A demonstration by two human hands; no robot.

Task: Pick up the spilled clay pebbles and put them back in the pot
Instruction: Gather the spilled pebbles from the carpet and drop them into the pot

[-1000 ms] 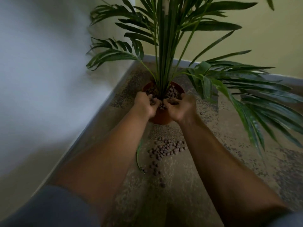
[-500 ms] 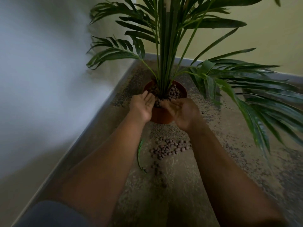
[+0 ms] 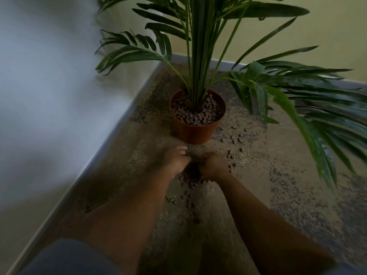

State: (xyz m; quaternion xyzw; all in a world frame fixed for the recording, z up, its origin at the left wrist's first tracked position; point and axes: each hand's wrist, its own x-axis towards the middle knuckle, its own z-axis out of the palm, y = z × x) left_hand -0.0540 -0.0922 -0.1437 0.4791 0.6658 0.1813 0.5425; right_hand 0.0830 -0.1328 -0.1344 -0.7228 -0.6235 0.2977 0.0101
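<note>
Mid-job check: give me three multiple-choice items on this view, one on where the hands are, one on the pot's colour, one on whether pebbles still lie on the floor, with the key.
1. Where are the two hands?
A. Over the pot's rim
B. Low at the floor, at the pebble heap in front of the pot
C. On the palm fronds

2. What colour is the pot?
A. White
B. Blue
C. Reddish-brown

3. What is the state of the spill?
A. Pebbles lie on the floor
B. All are back in the pot
C. The pot is tipped over

Key: 1 B, the left hand and right hand flank the heap of spilled clay pebbles, nearer the camera than the pot. 2 C, its wall shows reddish-brown. 3 A, loose pebbles also lie to the pot's right, and the pot stands upright.
</note>
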